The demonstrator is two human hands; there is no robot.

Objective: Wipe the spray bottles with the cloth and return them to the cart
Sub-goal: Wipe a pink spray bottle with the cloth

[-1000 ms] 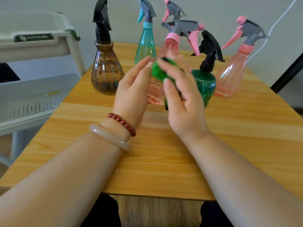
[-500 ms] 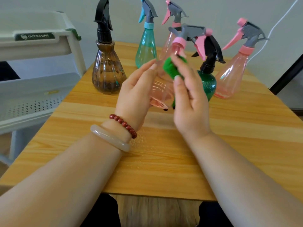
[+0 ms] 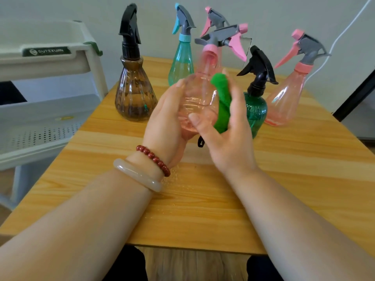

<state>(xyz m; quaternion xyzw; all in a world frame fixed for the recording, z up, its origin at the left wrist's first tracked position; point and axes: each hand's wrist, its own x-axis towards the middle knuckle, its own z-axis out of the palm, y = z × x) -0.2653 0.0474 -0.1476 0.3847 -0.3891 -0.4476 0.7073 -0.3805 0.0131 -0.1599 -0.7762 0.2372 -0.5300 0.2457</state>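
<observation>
Two hands grip: our left hand (image 3: 166, 122) curls round the pink bottle (image 3: 199, 98), neck toward 12 o'clock; our right hand (image 3: 229, 138) clamps the cloth (image 3: 222, 102) against it.

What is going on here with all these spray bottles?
A person is wiping a pink spray bottle, lifted above the wooden table. The left hand grips its body, and the right hand presses a green cloth against its side. Five others stand on the table behind it, among them a brown bottle and a dark green bottle. The white cart stands at the left.
</observation>
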